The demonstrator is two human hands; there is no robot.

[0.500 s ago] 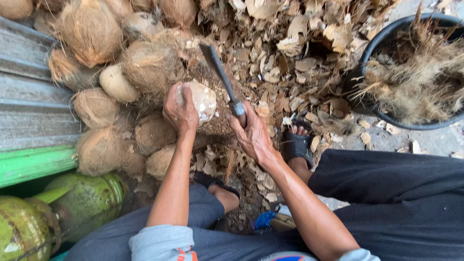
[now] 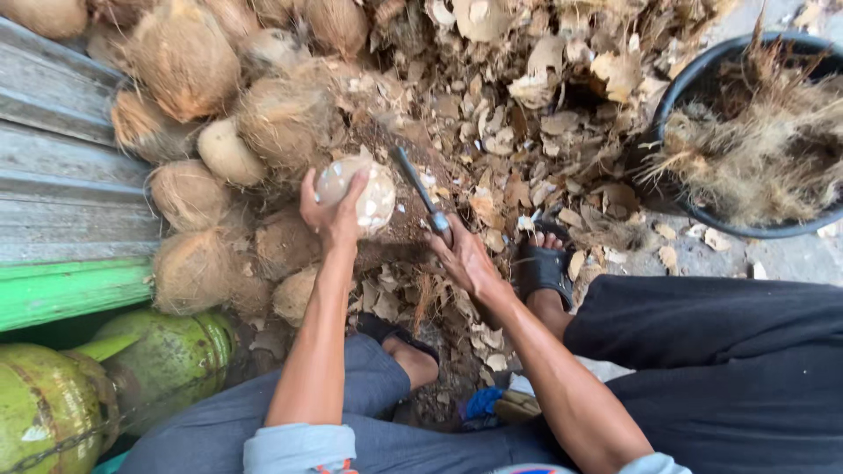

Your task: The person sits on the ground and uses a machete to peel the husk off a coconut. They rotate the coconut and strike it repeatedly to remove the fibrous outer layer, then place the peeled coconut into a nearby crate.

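Coconut: a pale, husked coconut (image 2: 358, 195), whitish with brown patches, held up just above the shell litter, right of the husk pile.
Left hand: the left hand (image 2: 332, 213) cups the coconut from below and behind; its grip is pressed around the nut, thumb on the left side, fingers (image 2: 356, 189) up over the face.
Blade: a dark blade (image 2: 414, 183) stands just right of the coconut, tilted up and to the left, its tip close to the nut's upper right edge; whether it touches cannot be told.
Right hand: the right hand (image 2: 464, 259), lower right of the coconut, has its grip pressed tight around the blade's handle.
Husk pile: brown fibrous coconuts (image 2: 184, 61) heaped left of and above the held one, one smoother pale nut (image 2: 226, 152) among them.
Litter: shell chips (image 2: 492, 140) cover the ground right of and above the coconut.
Tub: a black tub (image 2: 694, 83) of loose fibre, far right of the coconut.
Sandal: a black sandal (image 2: 540, 263) on a foot, just right of the right hand.
Green nuts: green coconuts (image 2: 53, 395) well below and left of the coconut.
Wall: grey boards (image 2: 61, 175) with a green strip (image 2: 61, 294) beneath, left of the husk pile.
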